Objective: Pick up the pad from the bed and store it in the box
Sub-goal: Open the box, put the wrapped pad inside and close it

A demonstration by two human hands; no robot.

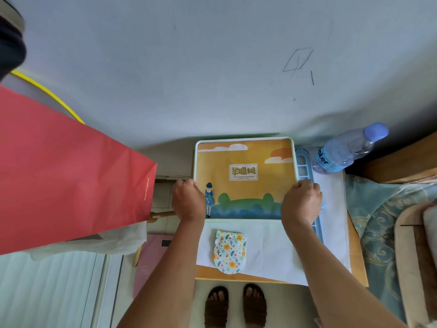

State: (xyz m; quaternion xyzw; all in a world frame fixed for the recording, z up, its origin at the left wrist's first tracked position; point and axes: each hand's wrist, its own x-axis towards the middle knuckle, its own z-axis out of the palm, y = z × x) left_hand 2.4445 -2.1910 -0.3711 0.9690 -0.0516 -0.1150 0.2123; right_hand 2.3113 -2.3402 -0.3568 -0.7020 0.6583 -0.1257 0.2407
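A red bag (pixel 71 174) stood left of the box (pixel 244 179). Small white letters ran up its edge, something like "www.hls.com.cn", but they were too tiny to be sure.

The left hand (pixel 188 200) held the left side of the box, with its fingers curled over the rim. The box lid was orange with clouds, green hills and a girl in a blue dress. A label in the middle had three big Chinese signs, "羊脂绒", with a line under them too small to read.

The pad (pixel 229 252) lay on white paper (pixel 272 252), just near of the box and not touching it. It was white with yellow flowers and leaves. Its long way ran from the box toward the person, with the round end nearer the feet (pixel 236 304). No hand touched it.

The right hand (pixel 302 201) gripped the right side of the box, fingers bent over the rim, and lay over a blue rack (pixel 305 166).

A bottle (pixel 347 149) with a blue cap lay right of the box. Its label showed "ater".
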